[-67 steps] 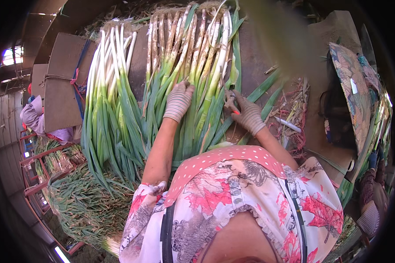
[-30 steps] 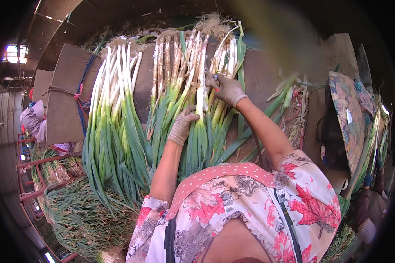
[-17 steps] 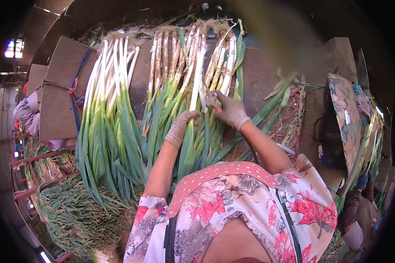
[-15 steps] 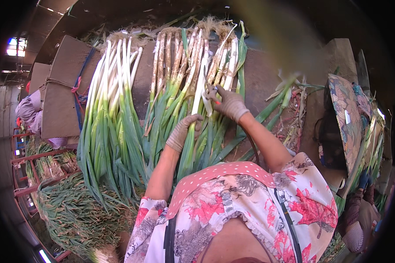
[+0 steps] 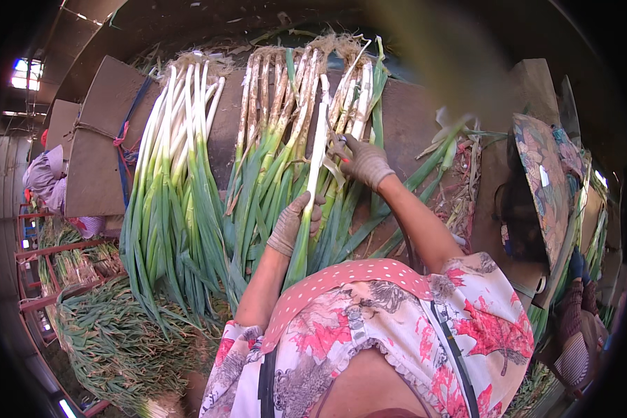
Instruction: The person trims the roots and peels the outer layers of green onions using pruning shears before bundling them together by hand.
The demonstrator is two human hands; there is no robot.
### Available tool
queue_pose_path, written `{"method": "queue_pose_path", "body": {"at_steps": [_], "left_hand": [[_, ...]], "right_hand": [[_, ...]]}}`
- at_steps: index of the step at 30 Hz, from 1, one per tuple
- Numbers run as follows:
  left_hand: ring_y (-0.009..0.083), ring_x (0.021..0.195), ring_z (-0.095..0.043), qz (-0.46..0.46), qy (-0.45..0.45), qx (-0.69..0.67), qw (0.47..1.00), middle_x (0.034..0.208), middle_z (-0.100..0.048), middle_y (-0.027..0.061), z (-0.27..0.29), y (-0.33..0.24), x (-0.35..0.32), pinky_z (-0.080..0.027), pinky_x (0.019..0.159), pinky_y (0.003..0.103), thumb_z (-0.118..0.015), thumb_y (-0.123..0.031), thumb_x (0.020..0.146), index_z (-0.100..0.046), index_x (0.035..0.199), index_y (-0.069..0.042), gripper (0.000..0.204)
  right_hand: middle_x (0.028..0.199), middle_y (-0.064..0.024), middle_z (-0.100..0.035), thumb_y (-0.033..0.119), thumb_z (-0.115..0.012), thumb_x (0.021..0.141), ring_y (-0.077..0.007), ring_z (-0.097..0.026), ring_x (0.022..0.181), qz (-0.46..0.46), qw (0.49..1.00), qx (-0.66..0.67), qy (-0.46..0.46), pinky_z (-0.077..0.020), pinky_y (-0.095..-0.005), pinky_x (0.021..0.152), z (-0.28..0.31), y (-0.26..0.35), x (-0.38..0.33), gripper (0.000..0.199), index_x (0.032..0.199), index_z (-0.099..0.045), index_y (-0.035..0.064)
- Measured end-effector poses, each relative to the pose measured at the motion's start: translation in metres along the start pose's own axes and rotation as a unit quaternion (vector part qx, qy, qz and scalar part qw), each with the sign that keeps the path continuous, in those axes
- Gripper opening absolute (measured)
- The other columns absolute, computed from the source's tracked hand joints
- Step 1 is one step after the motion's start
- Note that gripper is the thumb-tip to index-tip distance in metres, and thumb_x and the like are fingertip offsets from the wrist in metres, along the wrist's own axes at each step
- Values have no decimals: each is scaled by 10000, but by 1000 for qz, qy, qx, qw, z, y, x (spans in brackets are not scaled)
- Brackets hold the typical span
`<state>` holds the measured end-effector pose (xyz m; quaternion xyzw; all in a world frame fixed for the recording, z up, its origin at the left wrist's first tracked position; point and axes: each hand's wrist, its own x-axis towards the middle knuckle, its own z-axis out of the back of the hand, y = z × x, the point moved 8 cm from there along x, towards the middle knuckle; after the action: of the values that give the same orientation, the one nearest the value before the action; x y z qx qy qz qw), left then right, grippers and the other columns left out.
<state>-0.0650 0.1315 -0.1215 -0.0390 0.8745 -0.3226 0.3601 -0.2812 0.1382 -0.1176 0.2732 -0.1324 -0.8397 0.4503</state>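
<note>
My left hand, in a beige work glove, is closed round the green part of a large green onion. Its bare white shaft points away from me and its leaves hang toward my apron. My right hand, gloved too, is beside the shaft, fingers bent round a thin dark nozzle-like tool with a red-orange spot near the fingers. A dark hose runs below my right forearm. Beneath lie unpeeled green onions with brown, soiled skins. To their left are clean white-stemmed ones.
A bushy heap of green onions lies at lower left by a red metal rack. Loose leaves and peelings are at right. Brown boards and a patterned panel stand at the sides. Other people are at both edges.
My left hand has drawn slightly toward me with the green onion, whose white shaft now shows more fully. A pale strip hanging beside it no longer shows there. My right hand has barely moved.
</note>
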Motion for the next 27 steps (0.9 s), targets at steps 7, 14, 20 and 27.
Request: {"method": "queue_pose_path", "body": {"at_steps": [7,14,20,27], "left_hand": [[78,454,-346,7,18,-54,998,616,-379,-40,-8,0,0,-287,405,229,-500,-441,997,-559,1088,-7,447],[84,458,-342,1,59,-95,994,607,-356,-40,-3,2,4,-277,399,233,-460,-427,1016,-569,1099,1,449],[119,515,-424,6,-9,-2,1000,659,-461,-7,-3,-6,2,-355,469,255,-485,-402,986,-589,1132,5,445],[238,980,-618,-166,-16,406,899,1118,-662,144,26,-48,11,-475,921,316,-480,-162,883,-605,1213,48,410]], "right_hand": [[953,-214,-692,374,-662,772,-372,-679,848,23,1000,9,-3,-528,-460,746,21,-1,45,701,1366,-457,66],[925,-185,-701,448,-617,829,-318,-698,840,13,998,-60,-9,-539,-431,748,0,3,34,603,1297,-499,87],[968,-177,-703,392,-631,821,-327,-689,874,-33,996,-25,-78,-538,-426,778,20,-27,78,583,1292,-514,69],[1022,-187,-689,302,-687,698,-379,-664,929,62,980,190,-14,-524,-430,810,5,-11,-53,722,1363,-486,107]]}}
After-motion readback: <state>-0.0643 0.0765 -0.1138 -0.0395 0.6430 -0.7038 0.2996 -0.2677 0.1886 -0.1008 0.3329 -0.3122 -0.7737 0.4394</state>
